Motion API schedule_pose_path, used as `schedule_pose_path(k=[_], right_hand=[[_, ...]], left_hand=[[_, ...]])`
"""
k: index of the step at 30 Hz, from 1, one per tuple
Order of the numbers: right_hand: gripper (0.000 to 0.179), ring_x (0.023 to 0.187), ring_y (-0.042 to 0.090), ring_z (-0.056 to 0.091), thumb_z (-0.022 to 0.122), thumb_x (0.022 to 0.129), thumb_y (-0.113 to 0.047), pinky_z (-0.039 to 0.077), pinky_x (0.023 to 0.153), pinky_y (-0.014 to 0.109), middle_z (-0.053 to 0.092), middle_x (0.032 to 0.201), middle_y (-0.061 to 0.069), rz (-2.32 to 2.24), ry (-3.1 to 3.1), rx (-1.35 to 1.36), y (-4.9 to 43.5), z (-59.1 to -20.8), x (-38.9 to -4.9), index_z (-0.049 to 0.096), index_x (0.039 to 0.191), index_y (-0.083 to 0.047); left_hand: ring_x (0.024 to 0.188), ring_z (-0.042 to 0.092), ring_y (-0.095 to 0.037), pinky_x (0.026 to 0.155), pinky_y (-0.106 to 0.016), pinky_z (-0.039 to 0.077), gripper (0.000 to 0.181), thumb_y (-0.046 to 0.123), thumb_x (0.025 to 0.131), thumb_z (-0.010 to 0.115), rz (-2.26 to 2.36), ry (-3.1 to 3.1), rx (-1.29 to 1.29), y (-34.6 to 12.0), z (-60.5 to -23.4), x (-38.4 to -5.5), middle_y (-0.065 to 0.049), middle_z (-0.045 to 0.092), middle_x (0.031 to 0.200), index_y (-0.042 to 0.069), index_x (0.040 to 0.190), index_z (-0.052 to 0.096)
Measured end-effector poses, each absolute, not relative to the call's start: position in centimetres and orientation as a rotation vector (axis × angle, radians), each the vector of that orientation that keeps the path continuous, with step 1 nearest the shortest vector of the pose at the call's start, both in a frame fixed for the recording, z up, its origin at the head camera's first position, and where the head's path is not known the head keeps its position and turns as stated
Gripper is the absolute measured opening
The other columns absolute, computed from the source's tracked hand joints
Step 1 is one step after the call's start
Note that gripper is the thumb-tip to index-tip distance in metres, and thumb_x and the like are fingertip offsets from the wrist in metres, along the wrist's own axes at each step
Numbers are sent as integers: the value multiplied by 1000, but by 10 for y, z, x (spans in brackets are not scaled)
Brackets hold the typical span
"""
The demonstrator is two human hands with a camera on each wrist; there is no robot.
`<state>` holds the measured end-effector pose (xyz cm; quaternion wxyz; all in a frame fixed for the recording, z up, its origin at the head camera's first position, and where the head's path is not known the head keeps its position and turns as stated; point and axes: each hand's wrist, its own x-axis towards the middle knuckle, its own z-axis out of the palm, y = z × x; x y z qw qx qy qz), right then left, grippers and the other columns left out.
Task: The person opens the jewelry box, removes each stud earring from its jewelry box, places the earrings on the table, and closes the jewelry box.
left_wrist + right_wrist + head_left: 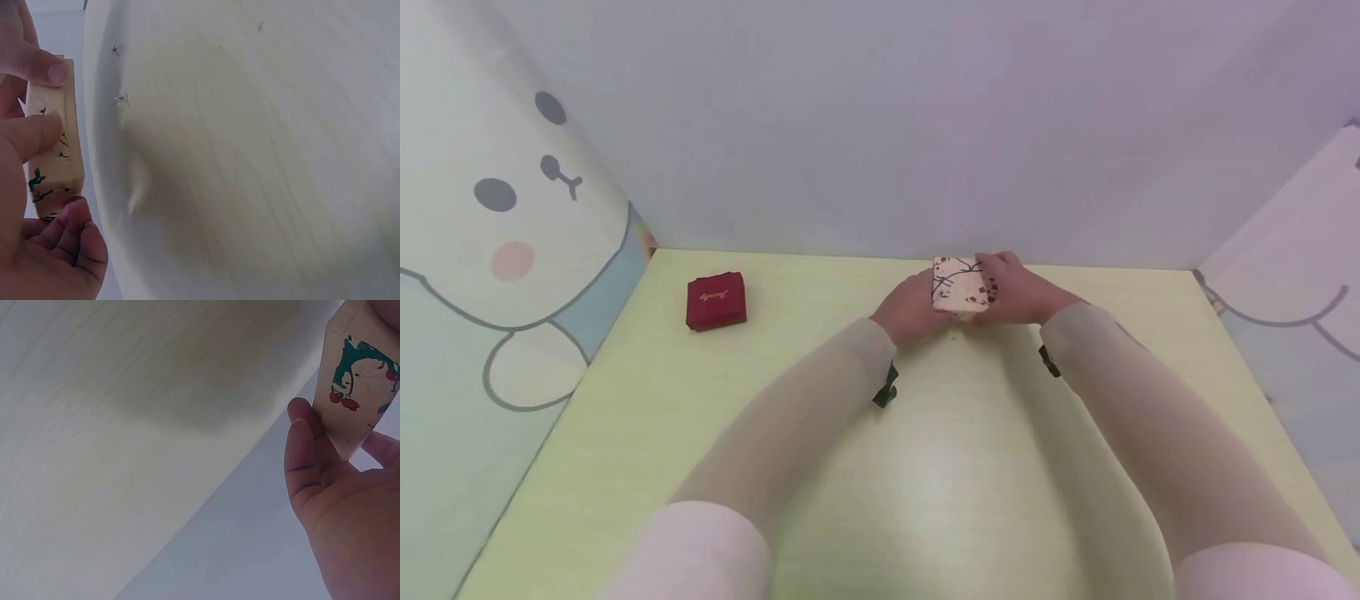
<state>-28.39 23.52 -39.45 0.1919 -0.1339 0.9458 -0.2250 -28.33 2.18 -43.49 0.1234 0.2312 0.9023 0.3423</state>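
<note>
Both hands hold a small pale box (958,287) printed with dark stems and red blossoms, near the far edge of the table. My left hand (913,308) grips it from the left side; in the left wrist view a thumb lies along the box's narrow face (53,169) and curled fingers reach its lower end. From the opposite side my right hand (1018,292) grasps it, its fingers over the top right corner. The right wrist view shows fingers bent against one corner of the printed box (356,394).
A dark red box (717,300) with gold script on top lies at the far left of the light wooden table (865,483). A pale wall (887,125) rises behind the table, and panels with cartoon drawings (512,200) flank it.
</note>
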Motion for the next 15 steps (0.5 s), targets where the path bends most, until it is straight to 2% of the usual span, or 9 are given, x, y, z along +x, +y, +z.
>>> schedule_pose_path(k=[9, 15], right_hand=[[114, 141, 47, 35, 86, 83, -31, 32, 113, 64, 15, 162, 28, -509, 2622, -353, 230, -400, -293, 11, 164, -4], [109, 142, 51, 32, 82, 85, -29, 30, 113, 65, 16, 161, 31, -398, 2620, -336, 229, -401, -298, 10, 163, 0]], left_hand=[[133, 52, -12, 112, -32, 39, 66, 57, 93, 70, 1024, 2641, 637, 29, -458, -297, 10, 57, 144, 36, 152, 49], [135, 51, -12, 111, -31, 40, 62, 61, 96, 63, 947, 2678, 654, 39, -462, -302, 12, 55, 147, 43, 153, 46]])
